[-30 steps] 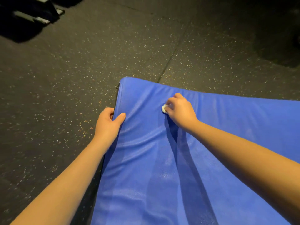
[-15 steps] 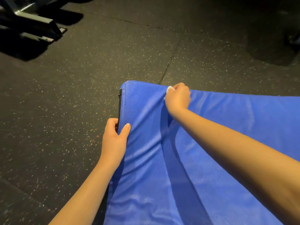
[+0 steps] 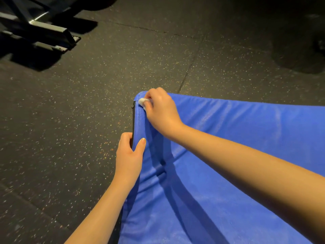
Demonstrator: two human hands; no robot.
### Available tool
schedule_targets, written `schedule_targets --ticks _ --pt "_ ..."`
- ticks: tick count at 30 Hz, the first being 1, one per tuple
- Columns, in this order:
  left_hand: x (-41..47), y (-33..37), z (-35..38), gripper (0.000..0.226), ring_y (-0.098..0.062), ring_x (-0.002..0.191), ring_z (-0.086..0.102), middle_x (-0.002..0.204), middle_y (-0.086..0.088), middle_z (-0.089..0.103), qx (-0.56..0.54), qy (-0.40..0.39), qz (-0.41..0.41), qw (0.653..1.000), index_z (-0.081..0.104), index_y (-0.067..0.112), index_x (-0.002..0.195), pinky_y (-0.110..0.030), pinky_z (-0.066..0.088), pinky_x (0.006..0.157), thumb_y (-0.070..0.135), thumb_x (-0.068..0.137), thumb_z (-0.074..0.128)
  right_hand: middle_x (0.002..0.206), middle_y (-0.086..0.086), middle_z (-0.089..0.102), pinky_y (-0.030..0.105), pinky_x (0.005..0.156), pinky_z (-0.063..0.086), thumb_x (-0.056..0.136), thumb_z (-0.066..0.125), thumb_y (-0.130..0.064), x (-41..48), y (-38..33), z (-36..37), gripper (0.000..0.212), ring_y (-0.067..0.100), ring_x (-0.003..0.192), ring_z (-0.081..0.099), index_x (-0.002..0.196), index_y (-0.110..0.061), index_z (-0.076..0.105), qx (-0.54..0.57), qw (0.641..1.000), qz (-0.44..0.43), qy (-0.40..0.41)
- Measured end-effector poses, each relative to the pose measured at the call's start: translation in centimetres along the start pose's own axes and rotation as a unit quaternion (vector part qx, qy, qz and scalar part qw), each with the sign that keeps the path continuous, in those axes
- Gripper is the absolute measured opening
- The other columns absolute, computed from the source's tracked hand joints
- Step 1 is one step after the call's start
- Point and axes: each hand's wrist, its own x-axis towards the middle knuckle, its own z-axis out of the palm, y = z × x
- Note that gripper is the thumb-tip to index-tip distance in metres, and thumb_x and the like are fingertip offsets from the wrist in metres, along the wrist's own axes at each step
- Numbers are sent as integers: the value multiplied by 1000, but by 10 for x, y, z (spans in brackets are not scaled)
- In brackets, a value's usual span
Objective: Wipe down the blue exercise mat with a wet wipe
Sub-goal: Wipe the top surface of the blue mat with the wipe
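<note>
Dark rubber flooring (image 3: 105, 103) flecked with pale specks fills the top and left of the view, with thin seams running between its tiles, and the grey metal base (image 3: 45, 30) of some equipment sits at the far upper left above its own shadow. Across the lower right lies the blue exercise mat (image 3: 237, 147), its far left corner reaching up toward the middle of the view; the cover is creased, with folds running from that corner toward the near edge, and a black strip (image 3: 133, 120) shows on its left side wall just below the corner. The right hand (image 3: 161, 110) is at that corner, knuckles up, its grip closed tight: the fingers curl round a small white wet wipe (image 3: 142, 101), bunched into a wad with only a little showing at the fingertips, and press it onto the mat's top right at the corner. The left hand (image 3: 129, 155) is nearer, on the mat's left edge, its grip clamped over that edge: the thumb (image 3: 141, 144) lies on the blue top and the fingers wrap down over the side wall, their tips hidden. Both forearms (image 3: 246, 164) are bare and reach in from below, the right one crossing above the mat and throwing a dark shadow on it
</note>
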Motion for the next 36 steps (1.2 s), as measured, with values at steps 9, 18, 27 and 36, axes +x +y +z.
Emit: schedule_targets --ticks 9,18,27,36 --pt "-2 -3 -4 15 -6 63 36 80 2 44 16 -10 22 1000 45 18 84 -16 33 55 19 94 56 90 17 57 38 70 37 95 53 -15 -4 -13 -5 22 31 81 50 85 3 58 -38 997 -46 -45" --pt "6 -7 -5 14 -10 74 44 88 3 48 19 -31 7 999 45 26 86 -26 36 62 20 95 54 98 17 55 34 68 32 96 51 -15 10 15 -11 18 35 87 53 95 1 58 -110 992 -43 -46" --pt "21 -20 0 26 -15 100 51 114 2 50 62 -75 7 995 52 18 120 -16 39 72 12 95 48 107 21 55 35 68 32 96 49 -12 7 60 -15 13 39 92 55 96 0 55 -178 979 55 -82" --pt "10 -68 3 74 -28 141 22 155 -6 23 224 -179 -20 958 17 14 152 -44 26 114 21 91 59 104 19 54 33 62 28 97 49 -14 -26 104 1 12 35 77 50 89 -6 49 -278 941 112 -156"
